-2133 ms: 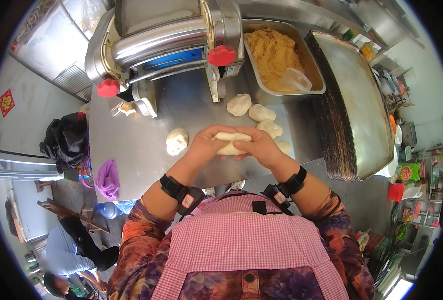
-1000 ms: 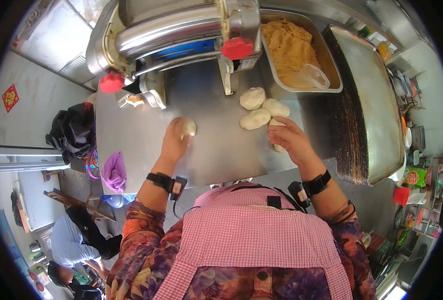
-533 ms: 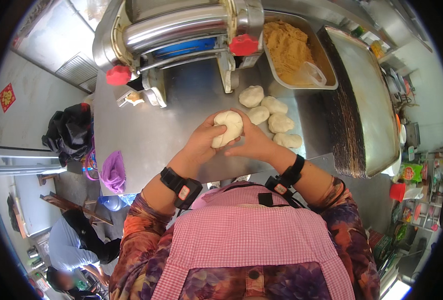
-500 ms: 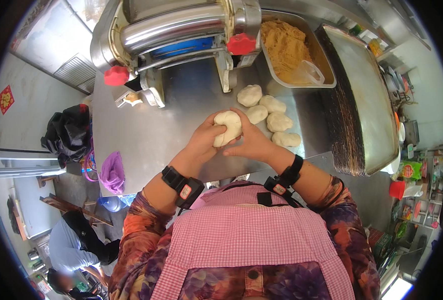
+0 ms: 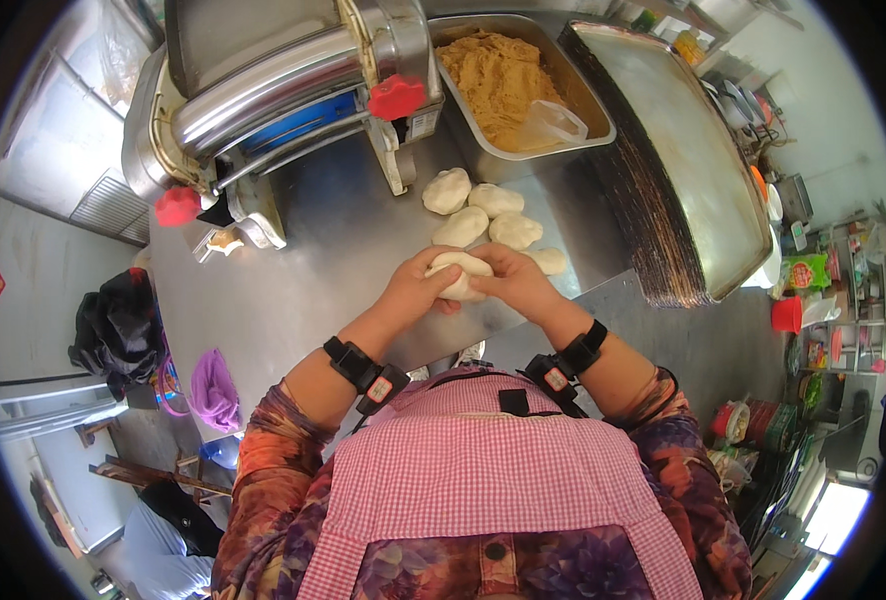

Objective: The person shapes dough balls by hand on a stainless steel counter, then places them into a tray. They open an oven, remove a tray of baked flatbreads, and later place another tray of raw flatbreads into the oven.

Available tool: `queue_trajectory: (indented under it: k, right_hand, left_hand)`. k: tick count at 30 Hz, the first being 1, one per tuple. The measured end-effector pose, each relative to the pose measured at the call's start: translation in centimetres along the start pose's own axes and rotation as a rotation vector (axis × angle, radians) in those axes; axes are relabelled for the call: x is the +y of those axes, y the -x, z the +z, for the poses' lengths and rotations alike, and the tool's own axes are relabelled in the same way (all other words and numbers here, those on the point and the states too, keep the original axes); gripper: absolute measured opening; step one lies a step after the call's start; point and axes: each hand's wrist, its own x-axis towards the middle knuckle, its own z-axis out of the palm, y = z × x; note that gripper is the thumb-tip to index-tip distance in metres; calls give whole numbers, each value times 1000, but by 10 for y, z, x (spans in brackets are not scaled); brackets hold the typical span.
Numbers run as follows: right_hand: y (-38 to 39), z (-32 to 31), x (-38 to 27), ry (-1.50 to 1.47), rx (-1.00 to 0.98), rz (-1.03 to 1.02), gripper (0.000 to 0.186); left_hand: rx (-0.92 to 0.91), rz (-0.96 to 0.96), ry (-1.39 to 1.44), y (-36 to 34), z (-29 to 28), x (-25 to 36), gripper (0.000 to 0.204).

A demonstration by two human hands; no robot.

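A pale ball of dough (image 5: 460,268) is held between both hands just above the near part of the metal table (image 5: 313,270). My left hand (image 5: 411,288) closes round its left side, with the thumb pressed on the front. My right hand (image 5: 525,282) grips the right side, thumb also on the dough, and the fingers behind it are partly hidden. Just beyond my hands lie several more dough lumps (image 5: 447,191) in a loose cluster. The nearest lump (image 5: 546,261) is partly covered by my right hand.
A steel roller machine (image 5: 263,88) with red knobs stands at the far left. Behind the dough is a metal pan (image 5: 611,130) of brown crumbly filling (image 5: 498,80) with a clear plastic scoop (image 5: 553,124). Stacked baking trays (image 5: 698,150) stand right; a purple cloth (image 5: 215,390) hangs at the left edge.
The view has turned, so the table's things sit further left. In my hands the dough ball has tipped over, looking wider and lower, and both thumbs now press it. A person at lower left is less visible.
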Motion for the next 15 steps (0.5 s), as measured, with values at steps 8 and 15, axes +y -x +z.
queue_trajectory:
  k: [8,15]
  right_hand:
    - [31,-45,-6,-210,529,-78,39]
    - [37,-51,-57,-200,512,-244,34]
  left_hand:
    - [-343,689,-1445,-53,-17,-41,62]
    - [-393,567,-1174,-62,-22,-29,54]
